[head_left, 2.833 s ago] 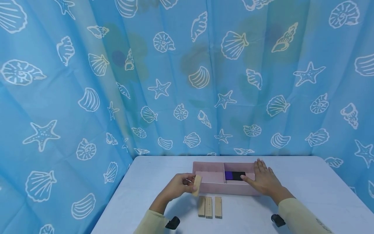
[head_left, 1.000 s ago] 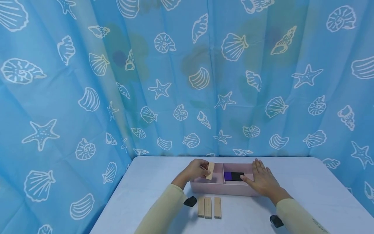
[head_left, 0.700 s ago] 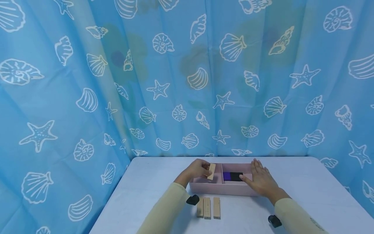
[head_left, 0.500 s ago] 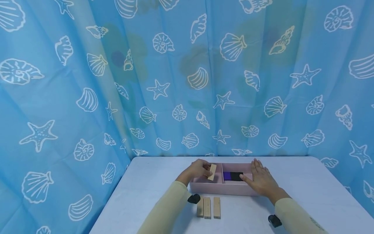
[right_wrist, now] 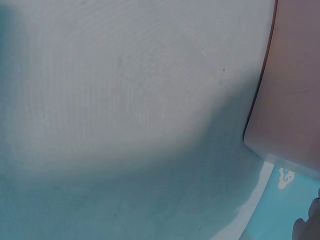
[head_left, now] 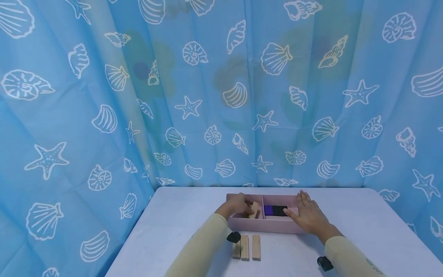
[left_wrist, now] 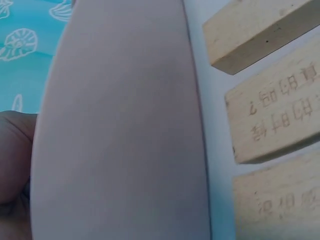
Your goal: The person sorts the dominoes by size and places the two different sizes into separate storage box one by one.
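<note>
In the head view my left hand [head_left: 238, 205] reaches into the left compartment of a pink two-part box [head_left: 273, 226] and pinches a wooden block [head_left: 254, 210], held at a tilt close to the divider. My right hand [head_left: 310, 214] lies with straight fingers over the box's right end, thumb toward a black block [head_left: 281, 211]. A purple block [head_left: 268, 210] sits beside the black one in the right compartment. In the left wrist view the box's wall hides most of the left hand [left_wrist: 14, 175].
Several wooden blocks, such as the rightmost one [head_left: 256, 248], lie on the white table [head_left: 166, 231] in front of the box; an engraved block [left_wrist: 280, 107] shows in the left wrist view. Behind the table hangs a blue shell-print curtain [head_left: 214, 96].
My left hand has carried the wooden block from in front of the box over its front wall and lowered it into the left compartment. The right hand has stayed at the right end.
</note>
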The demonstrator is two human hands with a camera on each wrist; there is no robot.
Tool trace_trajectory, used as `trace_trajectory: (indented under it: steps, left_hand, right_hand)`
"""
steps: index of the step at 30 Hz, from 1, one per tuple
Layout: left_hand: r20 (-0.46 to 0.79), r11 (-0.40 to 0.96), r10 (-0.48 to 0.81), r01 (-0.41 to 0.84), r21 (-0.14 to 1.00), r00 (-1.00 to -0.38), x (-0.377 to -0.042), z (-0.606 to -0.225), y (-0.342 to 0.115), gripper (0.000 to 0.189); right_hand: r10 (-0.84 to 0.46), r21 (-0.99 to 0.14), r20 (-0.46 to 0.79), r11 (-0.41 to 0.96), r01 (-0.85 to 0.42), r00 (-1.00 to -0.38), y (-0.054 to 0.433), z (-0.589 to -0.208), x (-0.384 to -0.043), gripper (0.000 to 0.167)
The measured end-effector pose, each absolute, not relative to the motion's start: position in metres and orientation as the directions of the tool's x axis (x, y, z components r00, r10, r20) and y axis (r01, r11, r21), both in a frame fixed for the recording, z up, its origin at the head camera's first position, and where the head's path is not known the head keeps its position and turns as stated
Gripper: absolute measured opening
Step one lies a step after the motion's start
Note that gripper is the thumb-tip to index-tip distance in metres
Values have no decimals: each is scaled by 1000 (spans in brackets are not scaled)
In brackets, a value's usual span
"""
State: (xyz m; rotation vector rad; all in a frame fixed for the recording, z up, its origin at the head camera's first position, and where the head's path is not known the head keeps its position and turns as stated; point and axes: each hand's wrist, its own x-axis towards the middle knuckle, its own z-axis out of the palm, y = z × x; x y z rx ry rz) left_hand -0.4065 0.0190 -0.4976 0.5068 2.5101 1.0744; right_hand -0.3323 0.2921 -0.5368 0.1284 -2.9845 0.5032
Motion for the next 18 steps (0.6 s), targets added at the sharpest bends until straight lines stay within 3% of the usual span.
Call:
trace_trajectory:
  steps: [11, 18]
  left_hand:
    - [-131, 673, 456, 245, 698, -880, -405, -511, 28, 4]
    - [-127, 686, 415, 218, 694, -901, -406, -518, 32, 6]
  right_hand:
    - [-57, -325, 125, 941, -95, -990, 289, -536, -332, 103]
    - [-54, -321, 131, 942, -94, -990, 289, -536, -330, 104]
